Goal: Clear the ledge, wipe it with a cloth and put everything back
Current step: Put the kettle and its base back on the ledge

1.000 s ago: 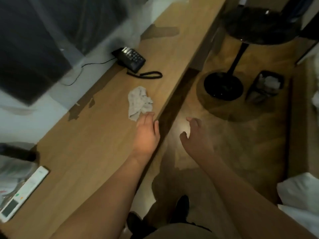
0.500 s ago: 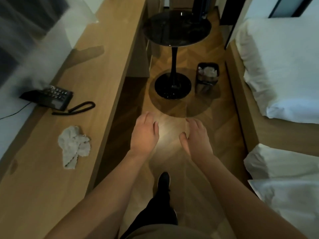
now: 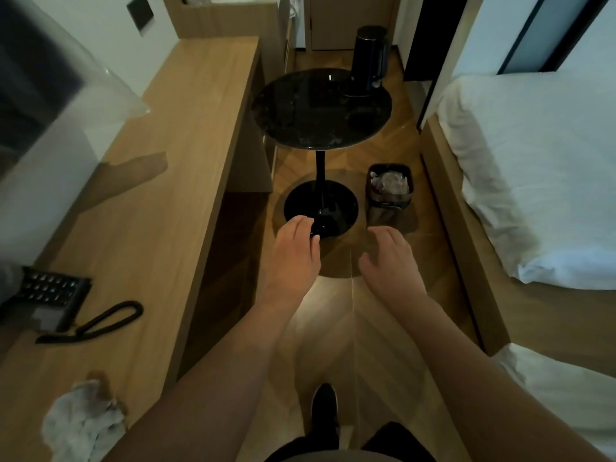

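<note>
one round table (image 3: 321,108) stands beyond cloth (image 3: 81,425).

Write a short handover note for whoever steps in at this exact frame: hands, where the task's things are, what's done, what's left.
Left hand and right hand: both empty, fingers relaxed, held out over the floor in front of the round table.
Cloth: crumpled on the ledge near its front edge, nobody touching it.
Phone: on the ledge by the wall. Kettle: on the round table.
Done: cannot tell whether the ledge has been wiped.
Left: likely carry the kettle back to the ledge, if it belongs there.
</note>
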`<state>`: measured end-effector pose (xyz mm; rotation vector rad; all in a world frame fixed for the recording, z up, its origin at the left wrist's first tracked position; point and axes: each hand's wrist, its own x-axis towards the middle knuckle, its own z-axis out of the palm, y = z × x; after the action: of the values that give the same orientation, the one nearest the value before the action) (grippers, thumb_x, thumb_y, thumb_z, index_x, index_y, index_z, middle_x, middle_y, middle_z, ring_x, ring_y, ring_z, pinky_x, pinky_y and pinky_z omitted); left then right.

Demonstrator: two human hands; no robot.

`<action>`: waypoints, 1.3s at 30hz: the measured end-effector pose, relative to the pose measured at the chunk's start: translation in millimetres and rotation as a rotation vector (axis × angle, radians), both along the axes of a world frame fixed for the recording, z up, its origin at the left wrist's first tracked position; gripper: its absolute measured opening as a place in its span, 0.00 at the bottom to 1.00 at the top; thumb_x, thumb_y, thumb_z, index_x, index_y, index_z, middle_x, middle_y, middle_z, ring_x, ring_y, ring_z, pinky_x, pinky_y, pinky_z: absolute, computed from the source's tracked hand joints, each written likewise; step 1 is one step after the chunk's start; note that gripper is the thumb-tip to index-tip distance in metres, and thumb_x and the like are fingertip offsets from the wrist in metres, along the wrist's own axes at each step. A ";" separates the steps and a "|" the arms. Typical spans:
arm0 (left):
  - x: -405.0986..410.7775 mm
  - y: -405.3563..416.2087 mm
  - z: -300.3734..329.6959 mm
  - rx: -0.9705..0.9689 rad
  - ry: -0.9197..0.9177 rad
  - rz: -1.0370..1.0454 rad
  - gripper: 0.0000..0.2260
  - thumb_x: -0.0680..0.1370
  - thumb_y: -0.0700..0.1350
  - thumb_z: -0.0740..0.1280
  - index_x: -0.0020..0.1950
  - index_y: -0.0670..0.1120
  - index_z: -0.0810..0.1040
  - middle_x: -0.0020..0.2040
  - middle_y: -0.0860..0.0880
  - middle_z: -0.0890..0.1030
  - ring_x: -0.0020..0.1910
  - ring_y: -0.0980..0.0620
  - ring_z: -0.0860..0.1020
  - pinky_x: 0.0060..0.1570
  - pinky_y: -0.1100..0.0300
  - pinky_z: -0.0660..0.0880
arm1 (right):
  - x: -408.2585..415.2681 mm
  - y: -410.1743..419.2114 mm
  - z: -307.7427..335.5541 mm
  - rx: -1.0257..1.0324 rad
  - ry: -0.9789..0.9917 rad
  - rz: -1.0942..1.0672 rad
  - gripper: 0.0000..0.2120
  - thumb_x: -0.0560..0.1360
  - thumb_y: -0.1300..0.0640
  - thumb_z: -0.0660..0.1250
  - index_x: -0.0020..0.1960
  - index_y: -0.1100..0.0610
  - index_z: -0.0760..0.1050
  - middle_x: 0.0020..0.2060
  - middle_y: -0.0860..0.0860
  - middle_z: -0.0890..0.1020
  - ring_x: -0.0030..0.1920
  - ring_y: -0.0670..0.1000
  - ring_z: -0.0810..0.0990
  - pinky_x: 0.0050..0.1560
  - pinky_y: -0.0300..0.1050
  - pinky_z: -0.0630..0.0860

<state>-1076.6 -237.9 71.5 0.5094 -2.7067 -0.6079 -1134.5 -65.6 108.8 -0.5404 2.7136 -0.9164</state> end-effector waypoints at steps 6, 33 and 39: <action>-71.9 -2.6 2.6 -0.002 0.074 -0.035 0.15 0.84 0.46 0.63 0.70 0.43 0.75 0.66 0.45 0.77 0.67 0.49 0.75 0.68 0.55 0.74 | -66.3 -7.5 -3.6 -0.004 0.010 -0.012 0.26 0.78 0.57 0.63 0.75 0.56 0.64 0.72 0.52 0.68 0.74 0.52 0.63 0.73 0.47 0.59; -403.5 -37.8 -11.5 0.038 -0.061 0.064 0.16 0.84 0.46 0.62 0.72 0.46 0.72 0.69 0.49 0.75 0.69 0.53 0.72 0.70 0.61 0.67 | -408.9 -43.3 -25.4 -0.019 -0.050 -0.015 0.25 0.78 0.56 0.64 0.74 0.54 0.66 0.70 0.51 0.70 0.72 0.52 0.67 0.73 0.49 0.64; -488.5 -87.7 -20.0 0.093 -0.083 0.089 0.17 0.84 0.46 0.62 0.73 0.45 0.72 0.71 0.49 0.73 0.71 0.53 0.71 0.66 0.66 0.62 | -497.8 -98.9 -23.1 -0.023 -0.080 -0.062 0.27 0.79 0.55 0.65 0.76 0.55 0.64 0.73 0.51 0.68 0.73 0.50 0.66 0.74 0.49 0.65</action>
<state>-1565.1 -325.6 51.5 0.6897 -2.7251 -0.7056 -1632.3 -164.5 85.7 -0.4165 2.6644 -0.9645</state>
